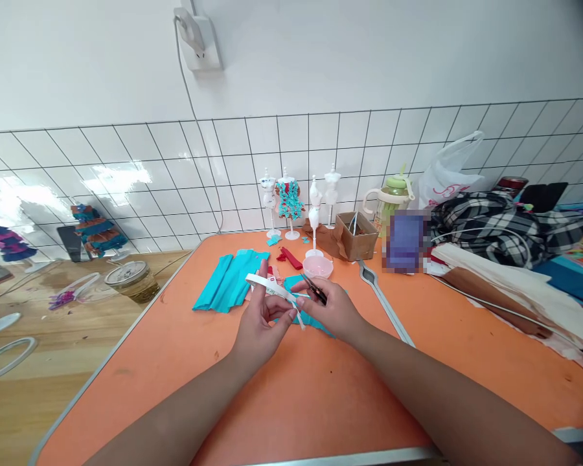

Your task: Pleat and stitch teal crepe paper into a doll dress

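My left hand (265, 318) is closed on a roll of white double-sided tape (272, 285), which hangs around its raised finger. A loose strip of the tape runs down between my two hands. My right hand (333, 309) is closed around small dark scissors (313, 288) whose blades point up and left, and its fingertips are close to the strip. Under and behind the hands lie turquoise crepe paper pieces (233, 282). Just beyond my right hand stands a pink bowl (317, 266), with red paper (290, 258) to its left.
Small white dress forms (315, 217) stand along the tiled wall, one wearing turquoise and red ruffles (289, 198). A cardboard box (356, 237), a green-lidded jug (394, 194) and a plaid cloth (490, 217) are on the right. A glass jar (132, 281) stands on the wooden table at left.
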Demonstrator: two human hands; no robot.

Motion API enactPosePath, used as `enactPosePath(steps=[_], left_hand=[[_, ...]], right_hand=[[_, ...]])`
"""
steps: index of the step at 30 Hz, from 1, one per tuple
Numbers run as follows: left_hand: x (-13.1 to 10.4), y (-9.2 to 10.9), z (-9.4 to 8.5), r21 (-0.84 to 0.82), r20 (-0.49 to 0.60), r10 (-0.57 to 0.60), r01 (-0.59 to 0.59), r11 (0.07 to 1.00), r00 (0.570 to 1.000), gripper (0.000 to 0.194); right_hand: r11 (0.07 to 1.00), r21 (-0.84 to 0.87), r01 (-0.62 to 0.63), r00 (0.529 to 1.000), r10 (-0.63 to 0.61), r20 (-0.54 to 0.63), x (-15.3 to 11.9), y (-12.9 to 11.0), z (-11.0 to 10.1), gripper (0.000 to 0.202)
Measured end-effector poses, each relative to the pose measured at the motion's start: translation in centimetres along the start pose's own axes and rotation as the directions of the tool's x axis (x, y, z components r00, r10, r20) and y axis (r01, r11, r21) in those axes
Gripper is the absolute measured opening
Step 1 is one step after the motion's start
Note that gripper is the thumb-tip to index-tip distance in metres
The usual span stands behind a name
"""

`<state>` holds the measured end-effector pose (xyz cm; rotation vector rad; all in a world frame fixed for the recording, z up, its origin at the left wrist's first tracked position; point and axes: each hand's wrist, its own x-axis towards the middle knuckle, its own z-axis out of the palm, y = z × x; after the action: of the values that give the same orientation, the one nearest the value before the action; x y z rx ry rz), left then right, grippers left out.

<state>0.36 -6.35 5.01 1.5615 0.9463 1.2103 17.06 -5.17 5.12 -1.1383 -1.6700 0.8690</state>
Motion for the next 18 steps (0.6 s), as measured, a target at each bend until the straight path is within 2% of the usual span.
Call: enactPosePath(steps=[5, 8, 11, 14, 18], left_hand=[[0.1, 0.1, -0.3, 0.089, 0.021, -0.055, 0.052, 0.995, 0.998, 0.09], [0.2, 0.3, -0.7, 0.146, -0.025, -0.082, 0.085, 0.986, 0.996, 0.083], [0.3, 0.6, -1.1, 0.198, -0.081, -0.078, 0.092, 0.976, 0.994, 0.08], [0.3, 0.7, -1.3, 0.164, -0.098, -0.048, 0.064, 0.984, 0.994, 0.077], [0.4, 0.7, -1.0, 0.101, -0.101, -0.033, 0.043, 0.994, 0.994, 0.078]], right_hand=[[0.996, 0.041, -0.08, 0.996, 0.078, 0.047, 0.2, -0.2, 0.1, 0.01], [0.982, 0.083, -0.17, 0.98, 0.159, 0.119, 0.1, -0.4, 0.1, 0.011], [0.982, 0.101, -0.159, 0.98, 0.144, 0.137, -0.1, -0.4, 0.0, 0.014], [0.97, 0.191, -0.149, 0.978, 0.116, 0.172, -0.1, -0.4, 0.1, 0.016], [0.929, 0.305, -0.21, 0.961, 0.139, 0.24, -0.1, -0.3, 0.2, 0.015]])
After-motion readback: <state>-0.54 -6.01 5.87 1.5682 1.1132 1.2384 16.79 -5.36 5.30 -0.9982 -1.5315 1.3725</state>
